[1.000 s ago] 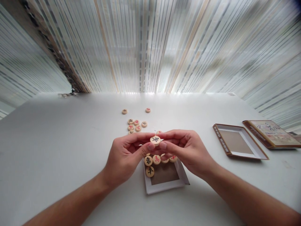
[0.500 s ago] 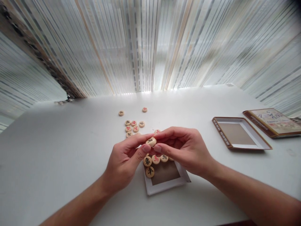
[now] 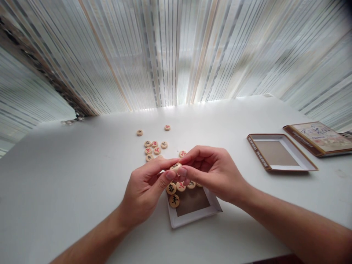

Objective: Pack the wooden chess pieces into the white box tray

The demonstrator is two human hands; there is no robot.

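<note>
Between the fingertips of both hands is a round wooden Chinese chess piece (image 3: 175, 167) with a black character, tilted toward me. My left hand (image 3: 148, 183) pinches it from the left, and my right hand (image 3: 210, 170) grips its right edge with thumb and fingers. Below them lies a shallow white-edged box tray (image 3: 189, 221) with a brown bottom. Inside it rest a black-marked piece (image 3: 171, 188), another black one (image 3: 174, 200) below that, a red-marked piece (image 3: 180, 186) and a black one (image 3: 191, 184) to the right. My hands hide part of the tray's far side.
Beyond my hands, several loose chess pieces (image 3: 157, 150) lie on the white table (image 3: 82, 183). A red-marked piece (image 3: 182, 154) sits just behind my right hand. At right are an open box part (image 3: 291, 170) and a printed box lid (image 3: 321, 137). A striped curtain (image 3: 176, 55) hangs behind.
Both hands still hold the same piece, which has tilted slightly, with the right fingers covering more of its edge. The whole view has shifted a little.
</note>
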